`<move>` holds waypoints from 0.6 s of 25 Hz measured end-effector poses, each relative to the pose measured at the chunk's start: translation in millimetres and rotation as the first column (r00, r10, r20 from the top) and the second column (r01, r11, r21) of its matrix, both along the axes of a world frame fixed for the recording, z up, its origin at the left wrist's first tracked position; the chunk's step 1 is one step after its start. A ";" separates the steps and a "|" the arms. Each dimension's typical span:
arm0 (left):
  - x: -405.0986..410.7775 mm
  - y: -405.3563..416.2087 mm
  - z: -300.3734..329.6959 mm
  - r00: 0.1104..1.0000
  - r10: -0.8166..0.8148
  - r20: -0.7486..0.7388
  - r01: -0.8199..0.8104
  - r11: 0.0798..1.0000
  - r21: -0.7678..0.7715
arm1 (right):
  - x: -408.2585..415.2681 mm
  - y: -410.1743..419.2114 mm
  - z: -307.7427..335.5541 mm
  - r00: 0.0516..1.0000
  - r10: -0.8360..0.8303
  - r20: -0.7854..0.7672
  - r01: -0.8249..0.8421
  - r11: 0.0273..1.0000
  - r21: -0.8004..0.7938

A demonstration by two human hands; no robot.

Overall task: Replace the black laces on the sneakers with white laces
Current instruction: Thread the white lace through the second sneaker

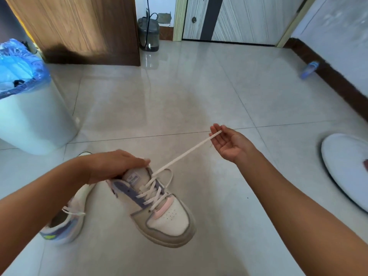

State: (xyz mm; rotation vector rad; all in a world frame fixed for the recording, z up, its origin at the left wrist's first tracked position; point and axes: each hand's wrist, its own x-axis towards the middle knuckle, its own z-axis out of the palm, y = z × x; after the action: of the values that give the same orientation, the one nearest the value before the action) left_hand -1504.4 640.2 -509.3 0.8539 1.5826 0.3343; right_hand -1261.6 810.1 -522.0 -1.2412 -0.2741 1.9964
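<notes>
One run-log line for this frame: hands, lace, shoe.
left hand: grips white-and-purple sneaker collar | right hand: pinches white flat lace end, pulled taut | second sneaker: on tiled floor

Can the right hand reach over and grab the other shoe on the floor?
Probably not right away. The right hand is pinching the stretched white lace, and the left arm and the held shoe lie between it and the other shoe.
</notes>
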 end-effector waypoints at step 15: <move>-30.7 -10.6 -28.3 0.975 -0.059 -0.213 0.043 0.996 -0.080 | 51.6 37.0 -17.5 0.966 -0.258 -0.002 0.257 0.963 0.082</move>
State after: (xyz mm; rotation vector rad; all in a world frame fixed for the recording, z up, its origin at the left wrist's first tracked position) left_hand -1535.1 629.7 -537.6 0.8947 1.7588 0.1473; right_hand -1210.0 847.2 -539.4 -1.1701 -0.1856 1.7407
